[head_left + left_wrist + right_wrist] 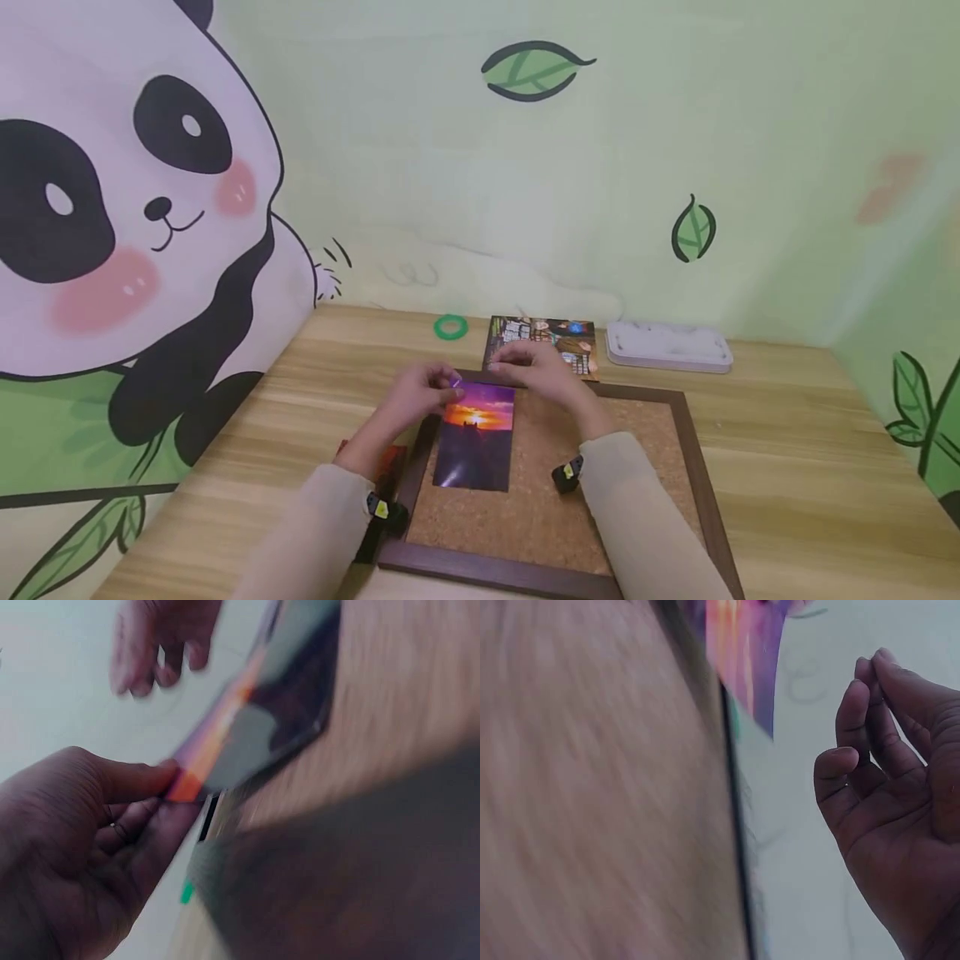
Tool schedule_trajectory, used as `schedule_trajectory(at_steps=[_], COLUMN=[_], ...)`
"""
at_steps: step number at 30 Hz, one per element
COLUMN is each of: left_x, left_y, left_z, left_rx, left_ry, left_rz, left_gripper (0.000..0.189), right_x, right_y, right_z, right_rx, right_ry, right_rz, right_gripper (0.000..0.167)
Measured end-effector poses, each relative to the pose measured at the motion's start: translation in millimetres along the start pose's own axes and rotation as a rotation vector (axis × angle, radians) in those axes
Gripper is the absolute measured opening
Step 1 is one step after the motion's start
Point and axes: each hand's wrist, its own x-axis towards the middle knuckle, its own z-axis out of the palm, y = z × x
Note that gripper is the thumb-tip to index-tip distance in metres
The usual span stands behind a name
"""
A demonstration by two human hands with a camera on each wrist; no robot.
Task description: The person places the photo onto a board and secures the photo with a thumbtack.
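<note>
My left hand [420,392] pinches the upper left corner of a glossy photo print [474,442] between thumb and fingers. The print shows a purple and orange sunset. It overlaps the left part of a cork board [555,500] with a dark brown frame, and in the left wrist view its surface stands at a slant to the cork. To the right of the print's top edge hovers my right hand [536,371]. Its thumb and fingertips [883,656] come together, the other fingers curl, and nothing shows between them.
Behind the board lie a green tape roll [451,327], a dark printed card [581,329] and a flat whitish case [669,347]. Another dark reddish print [392,461] sticks out at the board's left side, partly under my left arm. A painted wall [420,167] closes off the table's back.
</note>
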Motion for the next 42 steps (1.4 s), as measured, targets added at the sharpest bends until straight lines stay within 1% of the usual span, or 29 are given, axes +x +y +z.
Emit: schedule_trajectory(at_steps=[2, 4, 7, 9, 14, 18, 21, 24, 27, 31, 34, 38, 42], left_x=[-3.8, -6.8, -8.8, -9.4, -9.6, -9.3, -8.2, -6.8, -5.8, -5.5, -5.8, -7.5, -9.2], left_y=[-2.4, -3.9, -6.6, -9.8, -16.1, -22.1, -29.9, -34.7, -37.7, -37.3, -36.6, -37.1, -39.4], left_z=[4.6, 6.9, 7.8, 7.3, 7.2, 8.9, 9.8, 10.9, 12.0, 12.5, 12.3, 12.2, 11.9], left_rx=[0.083, 0.153, 0.192, 0.207, 0.227, 0.23, 0.243, 0.257, 0.269, 0.269, 0.259, 0.259, 0.263], left_ry=[0.017, 0.044, 0.071, 0.076, 0.07, 0.072, 0.072, 0.074, 0.087, 0.116, 0.126, 0.118, 0.103], left_rz=[0.011, 0.02, 0.028, 0.031, 0.04, 0.04, 0.072, 0.122, 0.146, 0.136, 0.126, 0.113, 0.115], left_gripper=[0.019, 0.019, 0.018, 0.019, 0.021, 0.021, 0.019, 0.018, 0.019, 0.021, 0.021, 0.021, 0.022], right_x=[-0.5, -1.5, -3.6, -3.8, -1.9, -0.5, 1.5, 2.6, 3.4, 5.5, 7.2, 7.5, 7.8], right_y=[4.7, 9.6, 14.0, 15.0, 12.3, 15.0, 20.7, 22.2, 20.7, 18.1, 18.3, 19.7, 19.5], right_z=[9.2, 14.9, 17.9, 18.9, 20.2, 24.2, 28.3, 29.9, 29.7, 27.3, 26.2, 27.3, 30.6], right_rx=[0.016, 0.009, -0.004, -0.037, -0.114, -0.158, -0.199, -0.229, -0.254, -0.269, -0.255, -0.238, -0.259], right_ry=[-0.027, -0.033, -0.02, -0.027, -0.09, -0.164, -0.194, -0.18, -0.179, -0.192, -0.211, -0.24, -0.24], right_rz=[0.016, 0.031, 0.063, 0.067, 0.052, 0.078, 0.08, 0.088, 0.1, 0.096, 0.089, 0.104, 0.122], right_gripper=[0.017, 0.014, 0.011, 0.011, 0.012, 0.01, 0.008, 0.008, 0.008, 0.008, 0.008, 0.008, 0.009])
